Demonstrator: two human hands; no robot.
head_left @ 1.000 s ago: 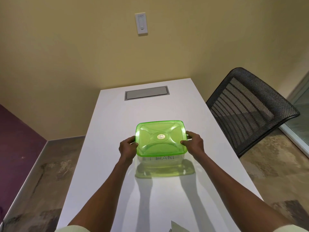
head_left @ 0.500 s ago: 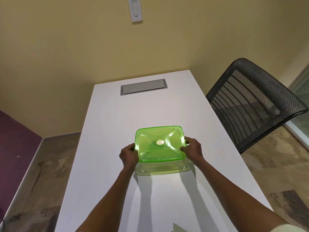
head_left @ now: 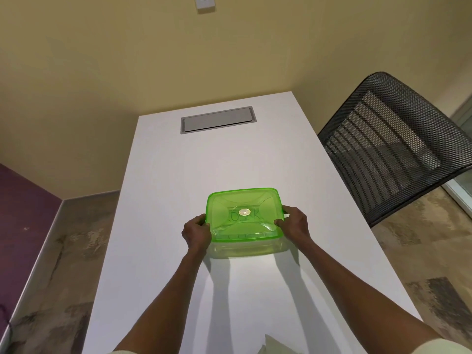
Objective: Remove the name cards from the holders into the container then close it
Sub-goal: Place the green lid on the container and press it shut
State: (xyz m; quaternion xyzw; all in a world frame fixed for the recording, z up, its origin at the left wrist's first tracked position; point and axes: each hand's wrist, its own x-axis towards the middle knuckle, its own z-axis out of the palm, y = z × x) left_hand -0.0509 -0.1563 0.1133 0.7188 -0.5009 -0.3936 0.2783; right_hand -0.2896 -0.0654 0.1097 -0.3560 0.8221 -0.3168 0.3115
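A clear plastic container [head_left: 246, 249] with a translucent green lid [head_left: 244, 215] sits on the white table [head_left: 229, 162], lid on top of it. Faint lettering of a card shows through the lid. My left hand [head_left: 196, 232] grips the container's left side and my right hand [head_left: 293, 223] grips its right side, thumbs at the lid's edge. No card holders are in view.
A grey cable hatch [head_left: 218, 120] is set into the table's far end. A black mesh chair [head_left: 393, 146] stands at the right. A pale paper corner [head_left: 274, 347] shows at the table's near edge. A yellow wall lies beyond.
The view has tilted down, so the container sits lower in frame. Both hands stay on its sides; the container looks pressed lower toward the table than one second ago.
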